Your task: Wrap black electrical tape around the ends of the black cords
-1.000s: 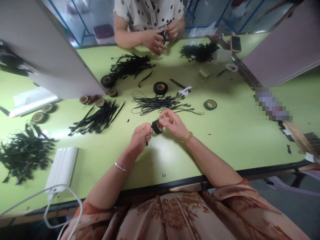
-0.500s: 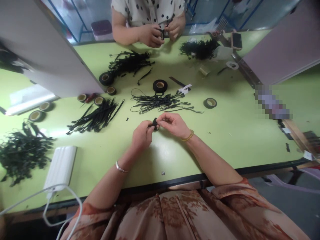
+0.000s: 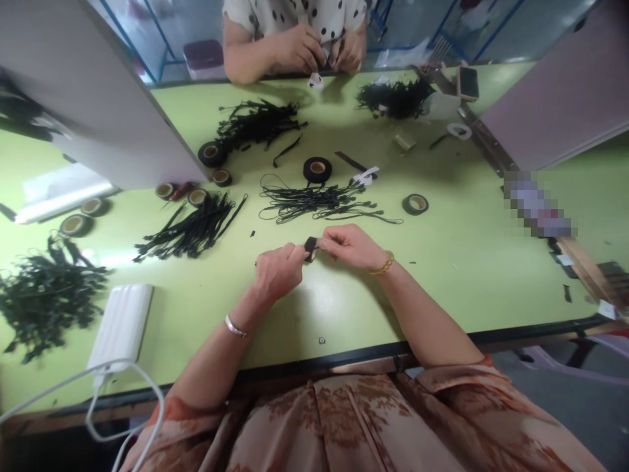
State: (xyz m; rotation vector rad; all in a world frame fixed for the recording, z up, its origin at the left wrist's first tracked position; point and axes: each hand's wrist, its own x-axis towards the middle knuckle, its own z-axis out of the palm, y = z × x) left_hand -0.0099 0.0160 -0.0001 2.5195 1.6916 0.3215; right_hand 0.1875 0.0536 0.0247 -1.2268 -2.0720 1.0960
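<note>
Black ring-shaped tape roll hangs above the green bench, toward the near edge; left hand closed against it, contents hidden, right hand pinching its right side. Winding seems in hand; next calls for steady tension.

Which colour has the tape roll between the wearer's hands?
Black; the tape roll shows best in the head view.
</note>
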